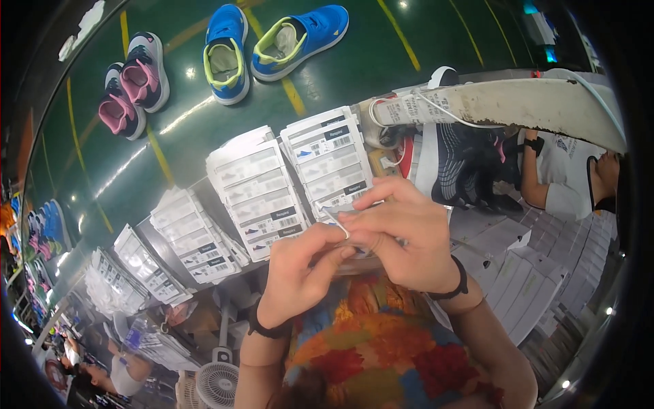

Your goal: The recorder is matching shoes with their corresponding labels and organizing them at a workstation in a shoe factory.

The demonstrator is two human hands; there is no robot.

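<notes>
At the upper left, pink-and-navy shoes (139,73) are sitting on the green surface (368,82), with blue shoes (226,31) resting farther right. Label stacks (251,178) are running from lower left to centre, probably lined up for easy picking. Mid-frame, the left hand (298,269) is pinching a small pale strip (338,225) between thumb and forefinger; the right hand (412,235) is meeting it opposite, fingertips apparently clamped on it too, likely steadying it for fine work.

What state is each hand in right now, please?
Left hand: curled at a thin white strip; grip cannot be told.
Right hand: closed, apparently holding that strip.
</notes>
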